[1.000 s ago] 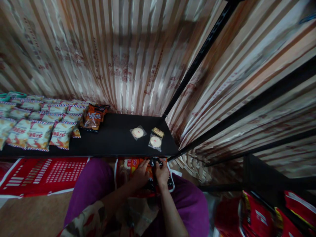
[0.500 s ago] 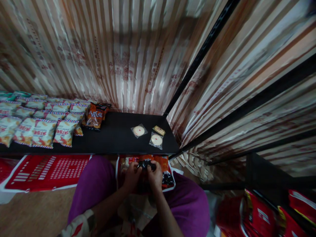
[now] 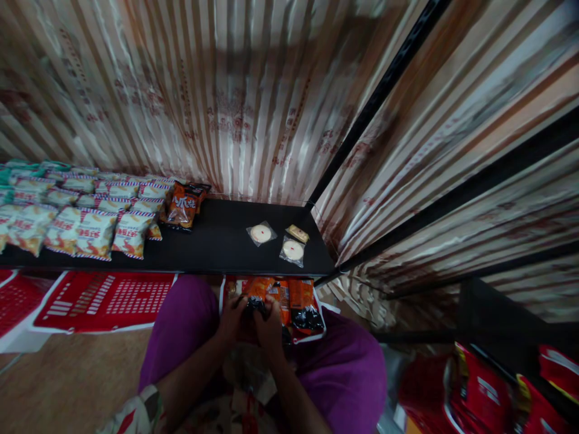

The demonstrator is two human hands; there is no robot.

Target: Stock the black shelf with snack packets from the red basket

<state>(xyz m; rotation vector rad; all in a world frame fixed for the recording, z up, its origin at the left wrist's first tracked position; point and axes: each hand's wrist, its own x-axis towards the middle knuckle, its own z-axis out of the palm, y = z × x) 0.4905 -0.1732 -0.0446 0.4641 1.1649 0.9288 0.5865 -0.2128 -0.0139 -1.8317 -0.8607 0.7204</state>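
Note:
Between my knees, my left hand (image 3: 234, 316) and my right hand (image 3: 270, 322) are both closed on one orange and black snack packet (image 3: 257, 290), gripping its dark end from either side. The packet is held over a red basket with a white rim (image 3: 324, 322). Inside that basket lie more orange and black snack packets (image 3: 304, 301), partly hidden by my hands. On the black shelf (image 3: 221, 241) just ahead are two round white cakes in clear wrappers (image 3: 261, 232) and one small yellowish wrapped piece (image 3: 297, 233).
Rows of white snack bags (image 3: 94, 232) fill the shelf's left part, beside orange-brown packets (image 3: 183, 205). Red baskets (image 3: 122, 301) stand below on the left. A black post (image 3: 362, 126) rises at the shelf's right end. Red packages (image 3: 482, 392) sit at lower right.
The packet in my hands now shows its orange face, tilted up, where mostly its black end showed before. My hands have shifted slightly left in the basket. The view has swung slightly.

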